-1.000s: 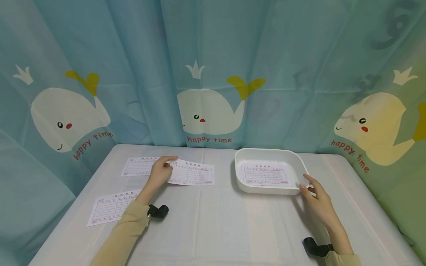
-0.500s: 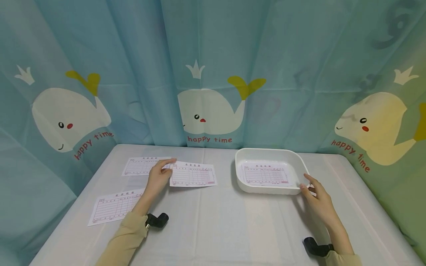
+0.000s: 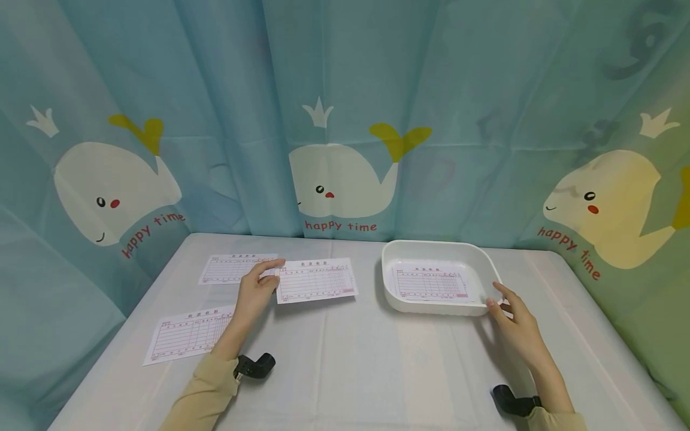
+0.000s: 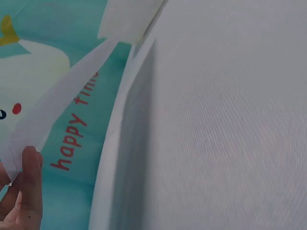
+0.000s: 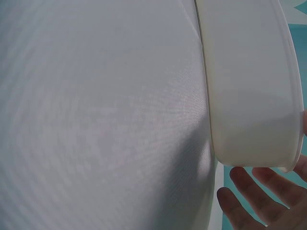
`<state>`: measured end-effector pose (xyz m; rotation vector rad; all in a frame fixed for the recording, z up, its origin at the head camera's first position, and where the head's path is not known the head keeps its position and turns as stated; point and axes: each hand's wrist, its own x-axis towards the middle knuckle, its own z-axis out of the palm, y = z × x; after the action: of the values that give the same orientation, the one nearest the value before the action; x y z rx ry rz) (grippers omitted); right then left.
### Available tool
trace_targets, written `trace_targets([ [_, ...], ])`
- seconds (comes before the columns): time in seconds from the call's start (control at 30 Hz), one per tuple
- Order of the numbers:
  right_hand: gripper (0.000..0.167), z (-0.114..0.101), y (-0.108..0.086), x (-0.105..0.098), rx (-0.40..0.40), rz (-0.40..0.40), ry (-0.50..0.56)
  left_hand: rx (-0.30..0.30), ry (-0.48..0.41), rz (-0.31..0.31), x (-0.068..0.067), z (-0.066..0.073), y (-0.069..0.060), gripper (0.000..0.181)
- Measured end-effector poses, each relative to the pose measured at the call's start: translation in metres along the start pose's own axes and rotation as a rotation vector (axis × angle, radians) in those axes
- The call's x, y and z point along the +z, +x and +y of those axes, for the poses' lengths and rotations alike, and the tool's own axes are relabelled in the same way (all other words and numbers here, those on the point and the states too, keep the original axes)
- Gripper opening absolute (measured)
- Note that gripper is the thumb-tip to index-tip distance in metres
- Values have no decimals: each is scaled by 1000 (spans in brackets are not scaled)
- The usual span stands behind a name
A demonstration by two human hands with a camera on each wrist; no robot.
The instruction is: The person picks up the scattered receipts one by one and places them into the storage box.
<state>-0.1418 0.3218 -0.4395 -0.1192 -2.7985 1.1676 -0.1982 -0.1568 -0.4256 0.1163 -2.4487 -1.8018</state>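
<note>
The fingers of the left hand [image 3: 257, 293] are clamped on the left edge of a white rectangular paper slip printed with a reddish ruled form [image 3: 316, 280], at the centre-left of the frame in the head view; in the left wrist view the slip is raised off the surface [image 3: 356, 365]. The fingers of the right hand [image 3: 514, 323] grip the right front corner of a white rounded plastic tray [image 3: 439, 309], right of centre; how firmly they press is hard to tell, though the right wrist view shows the other fingers spread apart beside its wall. Inside the tray lies a similar printed paper slip [image 3: 430, 282]. Another printed slip lies at the left, behind the left hand [image 3: 229, 269], and one more at the lower left [image 3: 185, 338], partly covered by the forearm. White cloth covers the surface, and a teal whale-print curtain [image 3: 345, 78] hangs behind.
</note>
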Motion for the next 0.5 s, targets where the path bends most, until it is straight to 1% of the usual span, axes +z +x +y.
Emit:
trace_targets([
  [0.1,60,0,0,0,-1,1,-1,6,-50,7,2,4,-2,37],
  [0.2,60,0,0,0,-4,2,0,10,-81,11,6,7,-3,36],
  [0.33,60,1,-1,0,-7,4,2,20,-102,12,10,12,-4,36],
  [0.5,60,0,0,0,-9,5,1,26,-125,29,15,17,-5,35],
])
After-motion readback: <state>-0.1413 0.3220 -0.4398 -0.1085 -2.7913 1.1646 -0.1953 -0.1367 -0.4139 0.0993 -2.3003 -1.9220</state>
